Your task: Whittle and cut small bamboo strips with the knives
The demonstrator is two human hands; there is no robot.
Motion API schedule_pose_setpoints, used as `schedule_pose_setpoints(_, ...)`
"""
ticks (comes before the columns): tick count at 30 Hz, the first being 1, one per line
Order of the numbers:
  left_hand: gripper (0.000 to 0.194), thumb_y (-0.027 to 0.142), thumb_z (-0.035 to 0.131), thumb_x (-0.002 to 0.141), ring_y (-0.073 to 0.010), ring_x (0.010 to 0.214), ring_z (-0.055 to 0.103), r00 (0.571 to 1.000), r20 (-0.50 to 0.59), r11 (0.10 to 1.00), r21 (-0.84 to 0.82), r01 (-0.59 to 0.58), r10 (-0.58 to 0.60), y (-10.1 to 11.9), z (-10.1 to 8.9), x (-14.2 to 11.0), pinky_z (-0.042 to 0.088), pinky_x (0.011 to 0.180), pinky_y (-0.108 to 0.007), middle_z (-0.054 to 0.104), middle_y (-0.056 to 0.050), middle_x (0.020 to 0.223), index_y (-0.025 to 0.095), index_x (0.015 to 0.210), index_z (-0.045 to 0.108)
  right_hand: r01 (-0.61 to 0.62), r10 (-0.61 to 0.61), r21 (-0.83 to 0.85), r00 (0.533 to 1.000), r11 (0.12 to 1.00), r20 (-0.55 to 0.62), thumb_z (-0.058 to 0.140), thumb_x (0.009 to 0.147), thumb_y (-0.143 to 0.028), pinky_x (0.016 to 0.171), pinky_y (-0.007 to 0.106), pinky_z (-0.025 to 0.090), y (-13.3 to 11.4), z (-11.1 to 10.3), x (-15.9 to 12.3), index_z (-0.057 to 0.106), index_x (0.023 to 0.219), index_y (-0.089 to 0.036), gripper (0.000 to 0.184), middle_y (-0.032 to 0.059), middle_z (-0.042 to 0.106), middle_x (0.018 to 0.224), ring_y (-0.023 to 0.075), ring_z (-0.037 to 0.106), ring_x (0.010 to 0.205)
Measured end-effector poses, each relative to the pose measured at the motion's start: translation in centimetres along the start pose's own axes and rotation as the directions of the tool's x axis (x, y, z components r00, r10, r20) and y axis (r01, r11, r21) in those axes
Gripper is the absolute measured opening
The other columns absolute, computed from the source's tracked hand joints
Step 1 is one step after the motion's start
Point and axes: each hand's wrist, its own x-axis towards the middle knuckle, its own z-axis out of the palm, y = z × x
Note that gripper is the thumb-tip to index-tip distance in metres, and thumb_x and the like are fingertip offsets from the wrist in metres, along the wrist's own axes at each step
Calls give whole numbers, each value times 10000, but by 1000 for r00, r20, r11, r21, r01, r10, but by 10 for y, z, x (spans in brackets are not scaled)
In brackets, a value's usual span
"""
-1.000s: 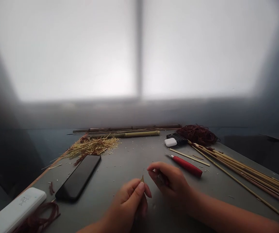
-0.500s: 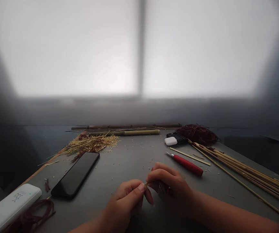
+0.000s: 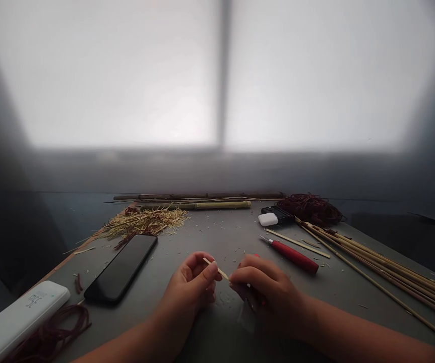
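Observation:
In the head view, my left hand [image 3: 189, 287] is closed, pinching a short, thin pale strip [image 3: 223, 274], seemingly bamboo, between thumb and forefinger. The strip slants down toward my right hand [image 3: 268, 290], whose curled fingertips meet its lower end. Also within my right hand is a mostly hidden tool [image 3: 263, 301]; only red bits and a dark edge show, so its kind stays unclear. Beyond that hand lies a red-handled craft knife [image 3: 295, 257], its slim blade pointing left, with a longer flat pale strip [image 3: 298, 243] behind it.
To the left lie a black phone [image 3: 122, 269], a white power bank [image 3: 24, 315], dark red cord [image 3: 64, 325] and a heap of shavings [image 3: 145, 222]. Bamboo canes [image 3: 223, 205] line the back. Thin sticks [image 3: 383, 267], a white case [image 3: 268, 219] and a dark red bundle [image 3: 310, 207] are at right.
My hands have moved slightly apart, the left one shifting left and turning. More of the pale strip now shows between them, and red parts appear at my right hand.

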Motion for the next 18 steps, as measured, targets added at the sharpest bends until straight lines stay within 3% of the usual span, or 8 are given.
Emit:
schedule_pose_setpoints(6, 482, 512, 901, 597, -84, 726, 525, 998, -38, 999, -16, 46, -46, 3, -1, 0, 441, 657, -194, 592, 30, 845, 185, 803, 613, 25, -25, 7, 999, 1000, 27, 471, 933, -81, 563, 215, 413, 1, -1, 0, 588, 1009, -195, 179, 5, 561, 756, 108, 490, 618)
schedule_pose_setpoints(9, 478, 513, 904, 594, -105, 764, 553, 996, -58, 998, -33, 59, -60, 2, -1, 0, 454, 681, -197, 609, 25, 810, 188, 798, 619, -8, 8, -2, 1000, 1000, 13, 467, 958, -126, 562, 229, 389, 4, -1, -1, 588, 901, -191, 149, 2, 551, 719, 114, 480, 612)
schedule_pose_setpoints(13, 487, 509, 916, 570, -101, 715, 549, 995, -78, 997, -45, 64, -67, 3, 1, 0, 458, 662, -195, 612, 30, 748, 186, 774, 615, 2, -2, -22, 1000, 1000, 17, 529, 991, -247, 534, 249, 325, 7, 0, -1, 447, 646, -203, 358, -33, 443, 590, 113, 381, 551)
schedule_pose_setpoints(18, 465, 491, 915, 573, -89, 641, 508, 996, -65, 998, -31, 53, -55, 5, 3, -2, 447, 619, -193, 576, 42, 673, 181, 729, 606, -35, 35, -11, 999, 999, 7, 531, 982, -207, 543, 245, 331, 6, 0, 0, 471, 671, -196, 318, -26, 465, 617, 109, 400, 560)
